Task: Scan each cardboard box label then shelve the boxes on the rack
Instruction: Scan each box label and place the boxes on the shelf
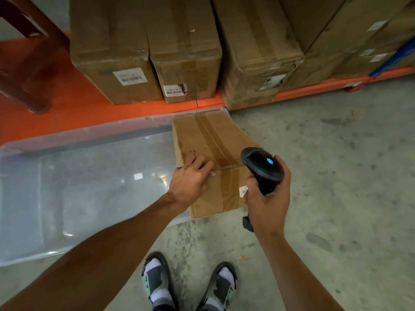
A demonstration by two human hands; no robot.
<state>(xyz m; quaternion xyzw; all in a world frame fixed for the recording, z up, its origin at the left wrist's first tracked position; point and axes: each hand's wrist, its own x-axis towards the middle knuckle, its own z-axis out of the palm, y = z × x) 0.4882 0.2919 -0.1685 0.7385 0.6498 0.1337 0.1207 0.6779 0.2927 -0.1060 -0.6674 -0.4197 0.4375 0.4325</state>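
A taped cardboard box [210, 140] stands in the right end of a clear plastic bin [89, 189] on the floor. A small white barcode label [243, 191] shows on its near face. My left hand [190, 178] rests on the box's near top edge with fingers extended. My right hand [268, 198] grips a black handheld barcode scanner [261, 168] with a lit blue button, held just right of the label. Several labelled cardboard boxes [125, 52] stand side by side on the orange rack shelf [67, 104] behind.
A dark red stool [29, 70] stands on the orange shelf at the far left. A blue rack upright [395, 57] rises at the far right. Grey concrete floor [336, 164] spreads to the right. My two sandalled feet [188, 283] are at the bottom.
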